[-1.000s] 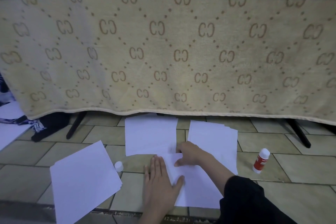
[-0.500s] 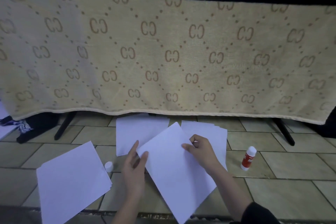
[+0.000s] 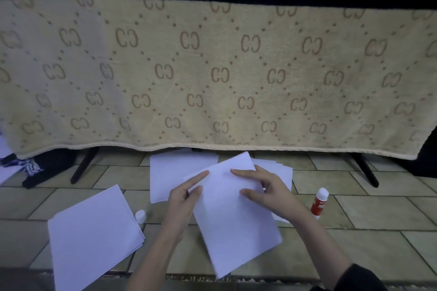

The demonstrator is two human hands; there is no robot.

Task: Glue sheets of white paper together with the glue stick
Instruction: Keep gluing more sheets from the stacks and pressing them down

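Holding a tilted sheet of white paper [image 3: 236,215] off the tiled floor [image 3: 369,250] in the head view: left hand [image 3: 183,198] pinching its left edge, right hand [image 3: 264,188] resting fingers on top (thumb hidden). Glue stick [image 3: 319,203] standing uncapped just right, cap [image 3: 140,216] left. Risk of misaligned bonding, given the skew.

Sheet of paper [image 3: 236,215] between the hands: plain white, unpatterned; stack of sheets [image 3: 94,238] at left: white; glue stick [image 3: 319,203]: red body with white lettering, white top; loose cap [image 3: 140,216]: white; blanket [image 3: 212,73]: beige, brown interlocking-letter motifs in a dotted diamond grid, black upper band; floor tiles [image 3: 378,208]: pale olive-beige, dark joints; sleeve [image 3: 359,279]: black.
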